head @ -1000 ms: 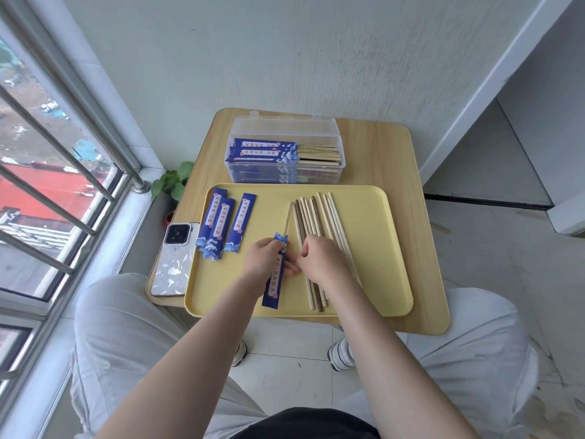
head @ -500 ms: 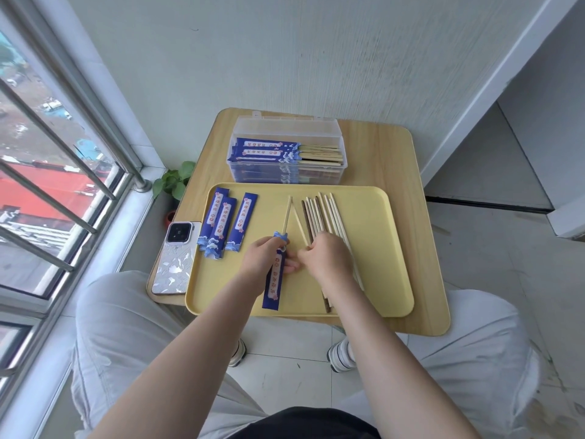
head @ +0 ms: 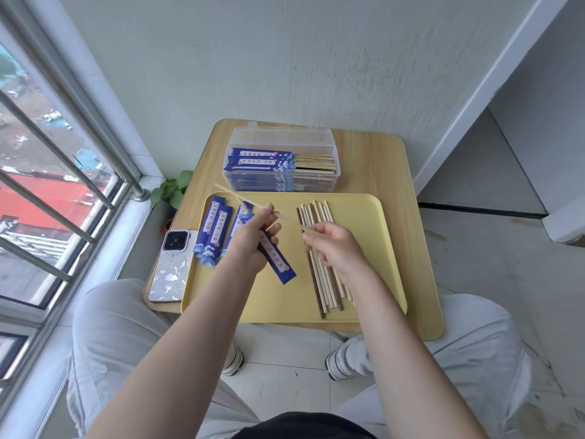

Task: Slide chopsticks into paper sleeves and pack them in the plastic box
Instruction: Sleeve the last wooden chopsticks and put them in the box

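in the middle of the frame my left hand is lifted above the yellow tray, fingers curled round a blue paper sleeve. the sleeve is a long narrow strip, deep blue with a pale panel of small red marks down its face, and it slants from my fingers toward the lower right, its closed end hanging free over the tray. a pale chopstick, blurred, sticks out past my left fingers toward the upper left. my right hand is just to the right, fingers curled and pinching the near end of a thin pale stick; whether that is the same chopstick i cannot tell.

under my right hand lie the loose chopsticks in a row on the tray, mostly pale wood with a couple of dark brown ones, running top to bottom. on the tray's left side lie the empty sleeves, side by side, wave-patterned ends toward me.

above the tray, at upper centre of the worktop, stands the clear plastic box, lid open, holding sleeved pairs stacked with blue sleeves left and bare wooden ends right. a phone lies at the worktop's left edge.
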`<state>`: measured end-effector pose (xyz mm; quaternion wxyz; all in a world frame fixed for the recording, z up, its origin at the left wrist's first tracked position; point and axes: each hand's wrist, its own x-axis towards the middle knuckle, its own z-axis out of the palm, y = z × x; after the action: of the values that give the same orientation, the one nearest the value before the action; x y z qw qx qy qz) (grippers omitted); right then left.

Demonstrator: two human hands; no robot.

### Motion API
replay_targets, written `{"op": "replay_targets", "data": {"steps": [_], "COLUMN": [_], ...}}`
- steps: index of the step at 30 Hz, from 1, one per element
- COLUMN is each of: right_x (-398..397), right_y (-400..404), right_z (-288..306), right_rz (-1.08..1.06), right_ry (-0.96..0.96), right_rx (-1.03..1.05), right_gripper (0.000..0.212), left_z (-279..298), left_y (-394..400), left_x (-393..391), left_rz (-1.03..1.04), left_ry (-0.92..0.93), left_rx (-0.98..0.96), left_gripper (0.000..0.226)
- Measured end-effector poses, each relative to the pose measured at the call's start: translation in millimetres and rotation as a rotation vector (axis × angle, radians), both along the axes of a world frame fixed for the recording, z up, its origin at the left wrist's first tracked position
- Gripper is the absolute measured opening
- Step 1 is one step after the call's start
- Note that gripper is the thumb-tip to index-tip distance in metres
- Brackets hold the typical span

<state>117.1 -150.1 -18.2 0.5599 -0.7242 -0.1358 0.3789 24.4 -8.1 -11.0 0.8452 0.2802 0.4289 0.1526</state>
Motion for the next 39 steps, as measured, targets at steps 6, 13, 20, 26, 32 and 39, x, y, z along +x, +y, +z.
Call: {"op": "replay_targets", "data": {"steps": [6, 13, 20, 26, 32, 39], "right_x": [-8, -17, 18, 19, 19, 23], "right_y": [12, 26, 0, 0, 0, -6], "right_z": [2, -2, 9, 10, 9, 6], "right_rz": [-0.293, -0.528, -0.776, -0.653, -0.587, -0.567], "right_ry": [0.351, 0.659, 0.488, 0.185, 0.064, 0.009], "right_rx": [0.400, 0.354, 0.532, 0.412, 0.363, 0.336], "right_gripper": [0.009, 0.011, 0.017, 0.020, 0.021, 0.020], "left_z": [-2, -6, -12, -19, -19, -19], "left_y": [-12, -26, -6, -6, -8, -12], "left_x": [2, 0, -18, -17, -19, -17], "left_rz": [0.033, -0.224, -0.704, -0.827, -0.918, -0.974], "left_ry": [0.005, 0.072, 0.614, 0.680, 0.829, 0.788], "left_rx": [-0.131, 0.098, 0.801, 1.077, 1.337, 1.350], "left_gripper": [0.010, 0.018, 0.041, 0.038, 0.038, 0.036]}}
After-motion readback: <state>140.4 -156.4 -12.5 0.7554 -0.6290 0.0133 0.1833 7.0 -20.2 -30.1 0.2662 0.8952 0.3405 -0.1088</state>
